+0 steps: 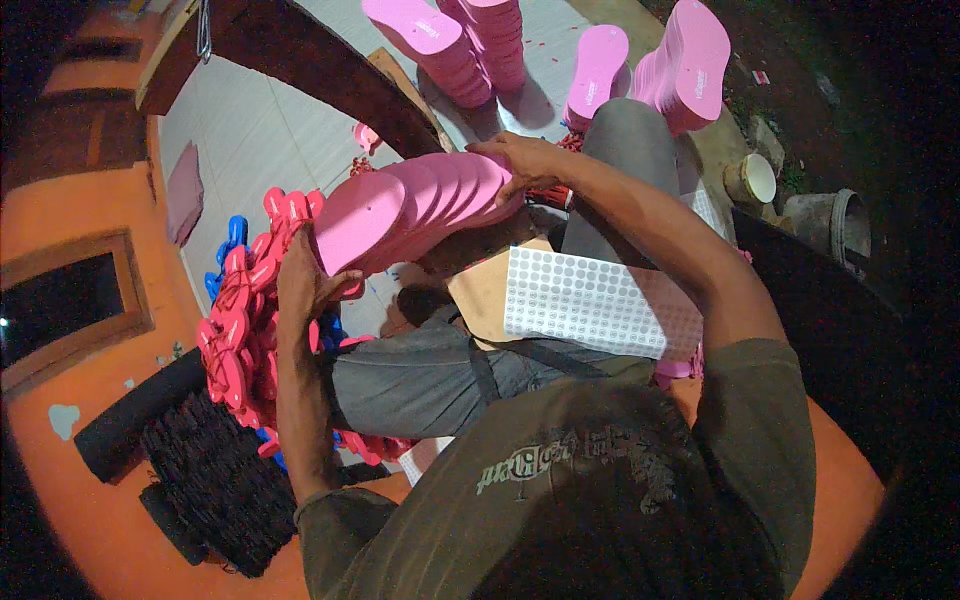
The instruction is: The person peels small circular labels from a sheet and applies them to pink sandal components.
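Observation:
A fanned-out stack of pink flip-flop soles [365,215] lies slanted across the space above my lap, held between both hands. My left hand [312,275] grips its near left end, thumb below the front sole and fingers along the side. At the far right end, my right hand [525,165] wraps round the stack, partly hiding the last soles. Beside my left forearm hangs a big cluster of red flip-flop straps [235,335], with some blue straps [232,245] among them. Over my right thigh lies a white sheet of round grey stickers [590,300] on a brown board [480,300].
Several upright stacks of pink soles [597,75] stand on the pale tiled floor [265,120] ahead. A dark curved wooden beam [300,60] crosses at the upper left. Black rolls [140,415] and black bundled material [225,470] lie at left by the orange wall. Buckets [750,180] stand at right.

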The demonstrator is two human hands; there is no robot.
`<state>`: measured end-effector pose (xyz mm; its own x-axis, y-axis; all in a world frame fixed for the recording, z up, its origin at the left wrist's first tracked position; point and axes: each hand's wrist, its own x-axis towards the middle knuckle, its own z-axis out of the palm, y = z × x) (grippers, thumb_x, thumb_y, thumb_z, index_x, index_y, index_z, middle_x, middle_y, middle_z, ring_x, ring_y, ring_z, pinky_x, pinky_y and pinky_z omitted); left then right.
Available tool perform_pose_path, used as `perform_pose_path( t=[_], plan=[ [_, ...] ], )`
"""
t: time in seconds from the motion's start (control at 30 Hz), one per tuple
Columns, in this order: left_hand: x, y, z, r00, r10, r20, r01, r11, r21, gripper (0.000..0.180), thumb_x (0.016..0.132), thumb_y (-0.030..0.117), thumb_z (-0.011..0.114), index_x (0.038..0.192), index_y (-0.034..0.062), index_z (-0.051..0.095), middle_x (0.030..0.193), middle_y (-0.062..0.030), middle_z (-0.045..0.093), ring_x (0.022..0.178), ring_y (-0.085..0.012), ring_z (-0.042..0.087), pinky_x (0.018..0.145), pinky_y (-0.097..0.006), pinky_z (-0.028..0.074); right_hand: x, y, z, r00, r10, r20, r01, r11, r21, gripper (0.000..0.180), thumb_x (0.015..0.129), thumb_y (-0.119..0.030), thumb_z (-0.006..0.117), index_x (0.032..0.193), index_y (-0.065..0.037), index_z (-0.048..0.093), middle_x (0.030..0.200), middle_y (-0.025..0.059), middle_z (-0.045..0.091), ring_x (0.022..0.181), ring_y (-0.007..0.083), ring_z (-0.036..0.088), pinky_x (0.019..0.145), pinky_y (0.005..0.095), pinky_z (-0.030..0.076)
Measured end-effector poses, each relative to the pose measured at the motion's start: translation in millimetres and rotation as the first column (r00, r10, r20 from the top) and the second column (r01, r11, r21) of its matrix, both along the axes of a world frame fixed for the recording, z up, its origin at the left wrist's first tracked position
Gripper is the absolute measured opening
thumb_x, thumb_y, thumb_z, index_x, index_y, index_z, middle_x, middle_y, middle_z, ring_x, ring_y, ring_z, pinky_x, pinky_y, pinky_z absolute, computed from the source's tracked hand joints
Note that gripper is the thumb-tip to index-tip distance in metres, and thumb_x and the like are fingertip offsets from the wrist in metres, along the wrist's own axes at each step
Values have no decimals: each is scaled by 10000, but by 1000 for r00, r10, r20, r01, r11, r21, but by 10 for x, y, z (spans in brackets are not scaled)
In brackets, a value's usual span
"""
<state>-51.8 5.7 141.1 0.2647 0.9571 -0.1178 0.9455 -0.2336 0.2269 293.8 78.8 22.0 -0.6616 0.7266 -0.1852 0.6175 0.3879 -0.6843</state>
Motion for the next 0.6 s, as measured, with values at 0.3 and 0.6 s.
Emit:
perform_pose_path(
  t=[0.3, 0.6],
  plan=[
    [-44, -49, -15, 992, 85, -93, -95, 989, -113, 945, 454, 378, 812, 1174, -29, 355, 1072, -230, 512, 1002, -369, 508, 843, -404, 414, 1, 15, -2, 1000, 1, -4, -1, 1000, -29, 969, 515, -400, 779, 1321, -146, 307, 1163, 195, 435, 1096, 356, 435, 900, 396, 382],
    [488, 202, -49, 985, -94, 144, 54, 965, 258, 987, 433, 488, 781, 1177, -34, 396, 1144, -224, 471, 1079, -366, 449, 896, -396, 381, 20, -6, -7, 999, 35, 12, -28, 932, -363, 982, 439, -253, 827, 1283, -118, 343, 1088, 187, 524, 1025, 332, 508, 846, 415, 418]
  ],
)
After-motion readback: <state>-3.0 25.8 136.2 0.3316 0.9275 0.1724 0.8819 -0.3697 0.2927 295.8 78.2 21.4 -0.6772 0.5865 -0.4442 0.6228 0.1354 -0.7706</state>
